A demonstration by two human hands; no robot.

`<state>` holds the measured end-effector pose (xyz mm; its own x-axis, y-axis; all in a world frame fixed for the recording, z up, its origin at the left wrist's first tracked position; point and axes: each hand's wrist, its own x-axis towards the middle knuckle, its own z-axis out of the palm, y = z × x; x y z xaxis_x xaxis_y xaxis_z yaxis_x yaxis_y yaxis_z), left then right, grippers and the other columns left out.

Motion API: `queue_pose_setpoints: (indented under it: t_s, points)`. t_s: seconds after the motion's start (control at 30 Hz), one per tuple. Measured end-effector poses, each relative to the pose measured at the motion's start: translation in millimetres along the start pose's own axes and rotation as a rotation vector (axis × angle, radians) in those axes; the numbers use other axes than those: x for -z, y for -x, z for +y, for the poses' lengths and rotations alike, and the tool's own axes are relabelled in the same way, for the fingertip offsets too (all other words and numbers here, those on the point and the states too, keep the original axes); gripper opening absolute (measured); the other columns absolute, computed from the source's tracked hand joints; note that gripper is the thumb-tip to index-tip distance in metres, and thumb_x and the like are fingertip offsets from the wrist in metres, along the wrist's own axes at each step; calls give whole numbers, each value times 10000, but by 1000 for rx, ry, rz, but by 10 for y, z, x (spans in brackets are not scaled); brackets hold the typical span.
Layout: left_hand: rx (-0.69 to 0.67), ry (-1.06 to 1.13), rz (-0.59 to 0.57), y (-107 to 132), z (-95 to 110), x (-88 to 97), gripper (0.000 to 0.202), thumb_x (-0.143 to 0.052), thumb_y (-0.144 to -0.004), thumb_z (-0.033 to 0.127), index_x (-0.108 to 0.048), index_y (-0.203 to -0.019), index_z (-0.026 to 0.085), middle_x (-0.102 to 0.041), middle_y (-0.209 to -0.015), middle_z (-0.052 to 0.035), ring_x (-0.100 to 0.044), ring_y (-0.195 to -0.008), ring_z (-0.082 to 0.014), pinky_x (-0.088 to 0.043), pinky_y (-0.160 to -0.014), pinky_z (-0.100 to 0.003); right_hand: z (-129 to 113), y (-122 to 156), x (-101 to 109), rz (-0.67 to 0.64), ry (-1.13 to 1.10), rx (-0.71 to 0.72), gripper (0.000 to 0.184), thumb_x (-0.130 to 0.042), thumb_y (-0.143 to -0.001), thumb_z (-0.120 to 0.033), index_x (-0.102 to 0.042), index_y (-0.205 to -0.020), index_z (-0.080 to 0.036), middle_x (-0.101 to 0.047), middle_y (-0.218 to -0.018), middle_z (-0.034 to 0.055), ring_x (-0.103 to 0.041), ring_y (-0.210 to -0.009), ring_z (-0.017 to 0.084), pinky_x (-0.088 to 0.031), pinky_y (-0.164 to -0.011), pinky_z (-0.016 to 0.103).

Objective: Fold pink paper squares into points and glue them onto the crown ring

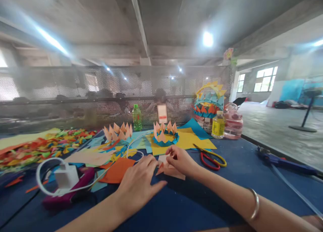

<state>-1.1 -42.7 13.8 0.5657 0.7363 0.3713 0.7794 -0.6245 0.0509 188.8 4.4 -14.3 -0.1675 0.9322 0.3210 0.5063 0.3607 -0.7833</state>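
Small peach-coloured paper pieces (174, 173), at least one of them folded to a point, lie on the dark blue table in front of me. My right hand (181, 160) is curled over them, its thumb and fingers pinched on the paper. At their left edge my left hand (141, 174) lies palm down, fingers stretched and thumb apart. Its fingertips reach the folded peach point. Just beyond the hands stands a paper crown (165, 137) with peach points and a blue base, on yellow paper sheets (196, 137). Scissors (210, 158) with red and yellow handles rest to the right.
Another peach crown (118, 132) stands at left, near orange paper (117, 171) and a purple power strip (69, 188) with a white charger. Bottles (218, 126) and stacked crowns (208, 100) stand at back right. A blue glue gun (282, 161) lies at right.
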Motion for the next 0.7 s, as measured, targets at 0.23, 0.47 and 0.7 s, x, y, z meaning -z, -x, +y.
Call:
queue_pose_setpoints:
  t_s: [0.23, 0.47, 0.7]
  points:
    - [206, 127, 124, -385, 132, -9, 104, -591, -823, 217, -663, -807, 144, -688, -864, -156, -616, -923, -327, -436, -772, -394, -139, -243, -59, 212, -23, -62, 130, -593, -697, -121, -532, -799, -172, -525, -600, -43, -504, -579, 121, -356, -578, 231]
    - [343, 647, 64, -646, -279, -55, 299, -616, -767, 381, -658, -569, 162, -666, -621, -54, -648, -736, -268, -429, -593, -276, -112, -157, -46, 222, -139, 61, 311, -353, -937, -432, -531, -920, -177, -546, -703, -5, -493, -622, 127, -398, -584, 242]
    - [514, 1219, -47, -626, -532, -86, 293, -761, -643, 408, -727, -748, 137, -731, -759, -86, -664, -733, -191, -475, -586, -236, -13, -62, -75, -21, -90, 134, 385, -479, -887, -477, -651, -773, -151, -595, -698, 8, -509, -682, 141, -386, -631, 254]
